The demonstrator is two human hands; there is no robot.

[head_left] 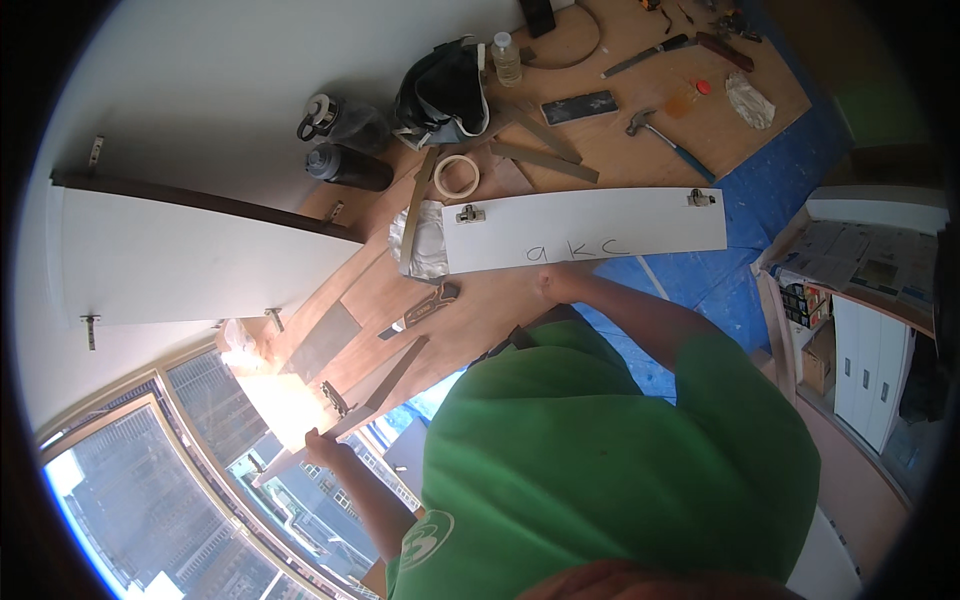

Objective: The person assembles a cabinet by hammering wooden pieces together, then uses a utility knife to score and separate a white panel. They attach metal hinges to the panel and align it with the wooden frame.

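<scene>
I see a person in a green shirt filling the near part of the view, both arms stretched out over a wooden floor. My right hand meets the near long edge of a long white panel, which lies flat across the middle of the scene with a metal hinge near its left end and another hinge near its right end; the hand is mostly hidden by the panel edge and the arm, so I cannot tell whether its fingers are apart or closed on the board. My left hand is down at the near left, fingers curled round the end of a narrower board that runs away toward the middle, washed out by glare from the window beside it. Just beyond the white panel's left end sits a roll of tape, with a black bag and a clear plastic bottle farther off. A hammer with a blue handle lies on the plywood to the far right, near a blue floor covering. A large white door panel stands at the left.
</scene>
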